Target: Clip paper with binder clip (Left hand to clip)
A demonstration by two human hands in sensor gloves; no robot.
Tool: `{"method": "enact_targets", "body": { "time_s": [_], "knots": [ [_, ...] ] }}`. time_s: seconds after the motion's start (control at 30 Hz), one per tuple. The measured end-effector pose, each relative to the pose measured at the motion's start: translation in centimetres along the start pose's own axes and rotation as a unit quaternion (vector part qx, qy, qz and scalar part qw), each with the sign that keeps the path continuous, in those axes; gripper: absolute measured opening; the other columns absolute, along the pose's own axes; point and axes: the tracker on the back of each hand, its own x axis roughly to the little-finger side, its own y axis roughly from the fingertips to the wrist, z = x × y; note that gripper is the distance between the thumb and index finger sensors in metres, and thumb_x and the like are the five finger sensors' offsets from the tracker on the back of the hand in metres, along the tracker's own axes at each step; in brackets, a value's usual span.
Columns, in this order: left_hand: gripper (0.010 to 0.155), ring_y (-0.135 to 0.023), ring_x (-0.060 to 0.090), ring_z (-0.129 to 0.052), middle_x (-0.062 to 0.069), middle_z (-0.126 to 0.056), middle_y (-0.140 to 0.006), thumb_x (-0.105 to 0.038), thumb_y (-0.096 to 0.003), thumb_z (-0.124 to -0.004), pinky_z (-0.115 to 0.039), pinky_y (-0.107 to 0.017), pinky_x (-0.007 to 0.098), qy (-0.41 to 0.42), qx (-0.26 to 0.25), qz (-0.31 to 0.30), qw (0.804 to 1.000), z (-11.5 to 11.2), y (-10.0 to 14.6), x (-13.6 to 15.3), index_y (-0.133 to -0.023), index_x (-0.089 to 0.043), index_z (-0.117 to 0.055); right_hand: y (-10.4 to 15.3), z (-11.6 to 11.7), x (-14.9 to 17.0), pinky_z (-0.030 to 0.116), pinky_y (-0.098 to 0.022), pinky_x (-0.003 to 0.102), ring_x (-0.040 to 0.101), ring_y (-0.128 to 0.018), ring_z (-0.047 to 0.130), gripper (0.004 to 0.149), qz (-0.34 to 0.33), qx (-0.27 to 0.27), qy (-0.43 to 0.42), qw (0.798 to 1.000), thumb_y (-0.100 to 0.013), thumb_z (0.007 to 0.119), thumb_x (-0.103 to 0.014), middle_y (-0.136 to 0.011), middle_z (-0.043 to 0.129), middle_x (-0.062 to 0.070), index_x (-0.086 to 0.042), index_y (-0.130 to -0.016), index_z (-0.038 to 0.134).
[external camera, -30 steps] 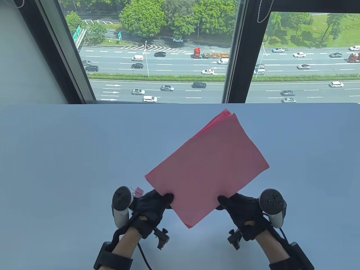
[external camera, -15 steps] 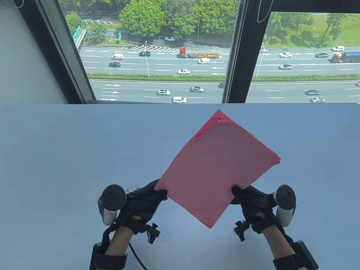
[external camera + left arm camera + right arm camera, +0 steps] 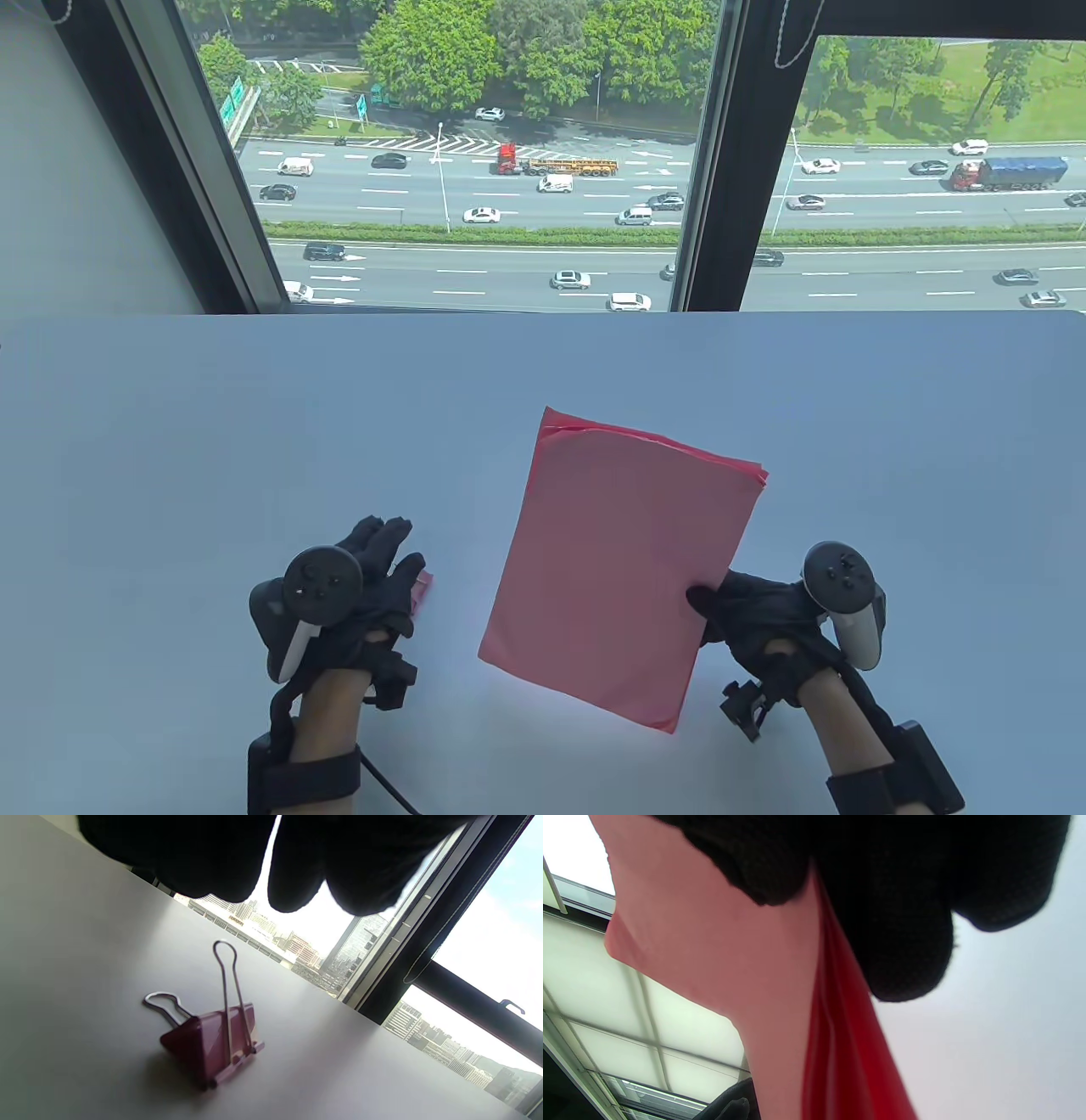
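A: Paper, a pink stack of thin sheets [image 3: 619,577], is lifted off the pale blue-grey surface [image 3: 170,441], pinched at its right edge by the gloved right hand [image 3: 755,620], thumb on the front.

B: And the pink metal binder clip with wire handles [image 3: 212,1039]?

A: It sits on the surface just beside the left hand [image 3: 373,586], whose fingers [image 3: 382,539] are spread and holding nothing. Bare surface lies between the clip and the paper's left edge.
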Motion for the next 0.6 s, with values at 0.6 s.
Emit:
{"method": "enact_targets", "body": {
  "time_s": [0.6],
  "knots": [
    [0.050, -0.073, 0.039, -0.096, 0.014, -0.094, -0.090, -0.046, -0.0413, -0.092, -0.079, -0.051, 0.055, -0.084, 0.023, 0.046, 0.995, -1.8, -2.0, 0.5, -0.083, -0.018, -0.092, -0.9, 0.8, 0.6, 0.082, -0.040, 0.054, 0.033, -0.044, 0.107, 0.044, 0.038, -0.053, 0.024, 0.998, -0.043, 0.083, -0.028, -0.060, 0.106, 0.010, -0.009, -0.081, 0.093]
  ]
}}
